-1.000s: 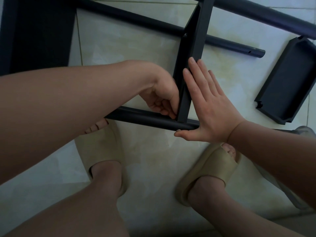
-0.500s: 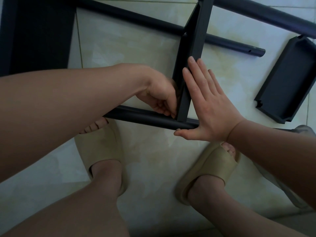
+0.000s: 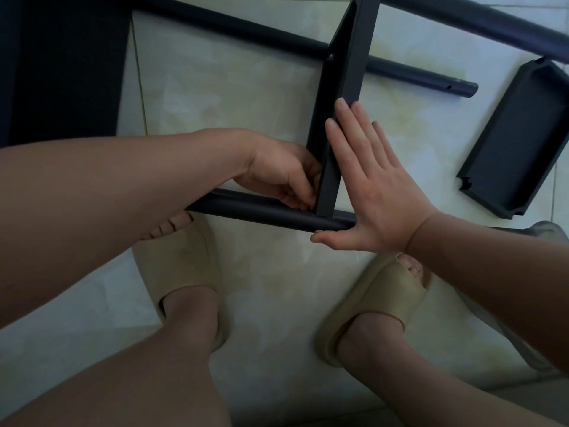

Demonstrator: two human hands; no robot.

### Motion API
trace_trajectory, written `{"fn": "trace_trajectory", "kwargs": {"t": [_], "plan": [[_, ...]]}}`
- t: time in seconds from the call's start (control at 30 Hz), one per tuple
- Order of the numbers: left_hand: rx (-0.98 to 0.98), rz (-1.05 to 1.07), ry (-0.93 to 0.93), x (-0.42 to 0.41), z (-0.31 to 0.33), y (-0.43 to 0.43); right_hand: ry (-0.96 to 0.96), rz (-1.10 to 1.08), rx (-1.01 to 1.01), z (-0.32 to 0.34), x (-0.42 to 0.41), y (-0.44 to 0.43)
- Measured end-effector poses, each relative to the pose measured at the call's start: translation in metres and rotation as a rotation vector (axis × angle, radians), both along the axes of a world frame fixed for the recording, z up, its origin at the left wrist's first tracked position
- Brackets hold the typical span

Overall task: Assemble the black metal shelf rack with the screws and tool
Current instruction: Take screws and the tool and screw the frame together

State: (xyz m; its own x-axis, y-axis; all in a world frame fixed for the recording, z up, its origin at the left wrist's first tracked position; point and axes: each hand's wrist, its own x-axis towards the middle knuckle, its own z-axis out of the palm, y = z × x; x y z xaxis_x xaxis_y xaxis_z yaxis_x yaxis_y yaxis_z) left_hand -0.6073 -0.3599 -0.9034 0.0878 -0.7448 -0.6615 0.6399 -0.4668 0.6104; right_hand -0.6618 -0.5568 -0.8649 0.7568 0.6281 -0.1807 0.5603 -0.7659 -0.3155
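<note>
Partly built: right hand flat, bracing the shelf panel; left hand pinches at its joint; spare tray waits at three o'clock.

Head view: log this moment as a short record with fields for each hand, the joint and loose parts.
left hand: fingers curled at the joint; whatever they pinch is hidden
right hand: open, flat against the upright shelf panel
joint: panel's lower end meets the near tube
far joint: screw head visible
loose parts: shelf tray on the floor tiles, right
tool: not visible
</note>
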Motion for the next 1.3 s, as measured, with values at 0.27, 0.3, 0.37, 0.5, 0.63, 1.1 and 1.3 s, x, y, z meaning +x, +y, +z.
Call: {"fn": "trace_trajectory", "kwargs": {"t": [0.27, 0.3, 0.37, 0.5, 0.63, 1.1, 1.3], "plan": [[0.193, -0.205, 0.028, 0.017, 0.007, -0.008, 0.005, 0.000, -0.003, 0.001, 0.000, 0.000], [0.225, -0.223, 0.013, 0.018, 0.007, -0.009, 0.005, 0.000, -0.003, 0.001, 0.000, 0.000], [0.264, -0.239, 0.001, 0.021, 0.009, -0.012, 0.004, 0.001, -0.001, 0.001, 0.000, 0.000], [0.286, -0.251, 0.000, 0.024, 0.012, -0.018, 0.001, 0.000, 0.005, 0.000, 0.000, 0.000], [0.281, -0.244, 0.007, 0.025, 0.012, -0.019, -0.001, 0.004, 0.005, 0.000, 0.000, 0.000], [0.104, -0.039, 0.023, 0.009, 0.006, -0.008, -0.002, 0.004, 0.011, -0.001, -0.001, 0.000], [0.041, 0.026, 0.064, 0.002, 0.003, -0.003, 0.002, 0.004, 0.002, 0.000, -0.001, 0.000]]}}
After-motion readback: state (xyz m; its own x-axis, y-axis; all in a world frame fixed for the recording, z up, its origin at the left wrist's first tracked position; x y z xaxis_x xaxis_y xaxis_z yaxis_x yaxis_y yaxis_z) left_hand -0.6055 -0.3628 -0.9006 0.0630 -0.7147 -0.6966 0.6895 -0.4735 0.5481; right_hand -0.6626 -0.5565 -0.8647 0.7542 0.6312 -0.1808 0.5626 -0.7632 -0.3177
